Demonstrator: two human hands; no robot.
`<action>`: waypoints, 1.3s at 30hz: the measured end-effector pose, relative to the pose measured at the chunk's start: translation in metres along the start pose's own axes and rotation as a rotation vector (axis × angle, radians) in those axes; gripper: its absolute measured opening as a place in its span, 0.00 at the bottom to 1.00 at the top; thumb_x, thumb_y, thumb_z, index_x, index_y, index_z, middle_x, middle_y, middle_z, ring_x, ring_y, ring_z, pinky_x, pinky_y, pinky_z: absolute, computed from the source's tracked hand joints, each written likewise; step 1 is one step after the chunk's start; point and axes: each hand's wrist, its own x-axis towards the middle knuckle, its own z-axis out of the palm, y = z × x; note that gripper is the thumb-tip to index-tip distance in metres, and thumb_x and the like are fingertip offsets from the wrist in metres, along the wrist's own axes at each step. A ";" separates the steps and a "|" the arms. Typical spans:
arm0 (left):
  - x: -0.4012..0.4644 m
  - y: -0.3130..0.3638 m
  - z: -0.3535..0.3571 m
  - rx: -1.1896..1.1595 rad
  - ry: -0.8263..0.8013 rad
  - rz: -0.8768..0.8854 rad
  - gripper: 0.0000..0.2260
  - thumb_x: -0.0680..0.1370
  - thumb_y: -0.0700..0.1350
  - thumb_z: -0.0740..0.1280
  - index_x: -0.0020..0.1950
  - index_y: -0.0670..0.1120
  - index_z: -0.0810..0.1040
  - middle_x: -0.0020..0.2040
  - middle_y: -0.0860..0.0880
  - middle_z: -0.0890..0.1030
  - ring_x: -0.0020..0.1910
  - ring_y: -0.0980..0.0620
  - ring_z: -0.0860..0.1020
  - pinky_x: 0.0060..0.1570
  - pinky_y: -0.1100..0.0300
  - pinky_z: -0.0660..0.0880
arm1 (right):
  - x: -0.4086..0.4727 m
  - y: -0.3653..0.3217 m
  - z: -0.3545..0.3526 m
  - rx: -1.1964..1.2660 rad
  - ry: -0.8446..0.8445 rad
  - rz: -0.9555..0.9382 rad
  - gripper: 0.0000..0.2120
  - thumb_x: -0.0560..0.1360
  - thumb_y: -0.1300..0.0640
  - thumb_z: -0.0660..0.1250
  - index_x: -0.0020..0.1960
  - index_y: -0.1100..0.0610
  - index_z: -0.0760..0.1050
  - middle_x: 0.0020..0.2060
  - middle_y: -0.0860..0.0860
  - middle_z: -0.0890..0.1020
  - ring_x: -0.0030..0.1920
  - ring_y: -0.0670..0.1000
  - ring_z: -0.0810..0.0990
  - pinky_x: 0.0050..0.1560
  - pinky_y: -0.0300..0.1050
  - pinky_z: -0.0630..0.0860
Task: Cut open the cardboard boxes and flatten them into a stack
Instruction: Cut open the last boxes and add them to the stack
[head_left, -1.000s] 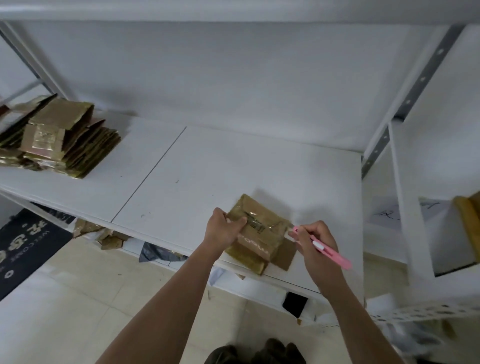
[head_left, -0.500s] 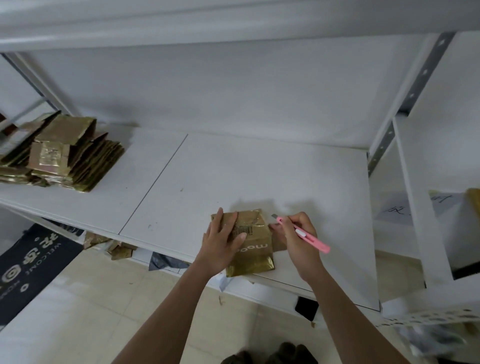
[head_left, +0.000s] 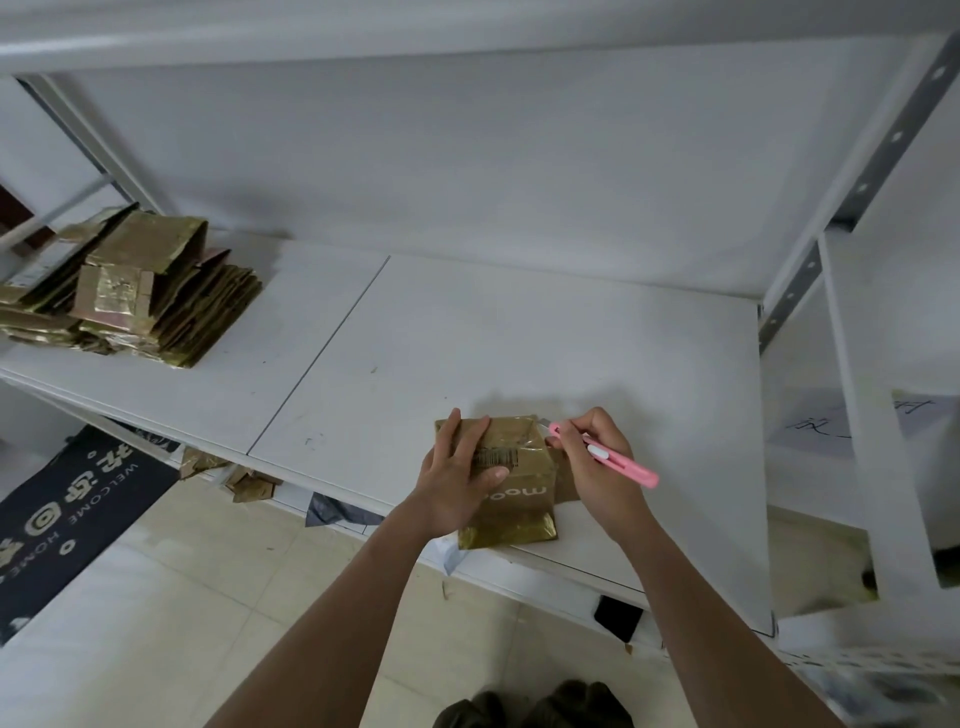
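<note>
Left grip (head_left: 457, 480) presses flat-fingered on the taped brown box (head_left: 514, 488) on the shelf (head_left: 467, 338); right grip (head_left: 597, 462) clamps a pink cutter (head_left: 608, 457) at its corner

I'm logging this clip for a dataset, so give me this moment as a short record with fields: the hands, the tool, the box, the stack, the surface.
left hand: presses flat on top of the box, fingers straight
right hand: grips the pink cutter
pink cutter: tip at the box's far right corner
box: small, brown, taped, barcode label on top, at the shelf's near edge, not yet flattened
stack of flattened boxes: far left on the shelf
shelf: white, two boards meeting at a seam
</note>
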 end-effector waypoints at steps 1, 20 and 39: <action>0.000 0.000 0.000 -0.001 -0.001 -0.001 0.30 0.81 0.59 0.60 0.79 0.59 0.49 0.80 0.54 0.39 0.78 0.41 0.49 0.75 0.46 0.52 | 0.001 -0.001 0.000 -0.004 -0.002 -0.004 0.07 0.80 0.60 0.65 0.43 0.58 0.71 0.39 0.45 0.84 0.46 0.43 0.84 0.38 0.32 0.75; -0.001 0.003 0.001 0.037 0.000 -0.013 0.31 0.81 0.60 0.59 0.80 0.58 0.48 0.80 0.54 0.38 0.78 0.39 0.50 0.75 0.44 0.54 | 0.000 -0.009 -0.014 -0.099 -0.101 0.055 0.08 0.79 0.59 0.66 0.43 0.62 0.73 0.38 0.49 0.84 0.43 0.46 0.83 0.40 0.37 0.75; -0.001 0.005 -0.001 -0.049 -0.004 0.001 0.30 0.81 0.55 0.63 0.80 0.56 0.52 0.80 0.54 0.40 0.78 0.41 0.51 0.75 0.42 0.57 | 0.002 -0.013 -0.015 -0.068 -0.113 0.052 0.08 0.80 0.58 0.65 0.44 0.60 0.73 0.41 0.49 0.84 0.47 0.45 0.83 0.43 0.33 0.75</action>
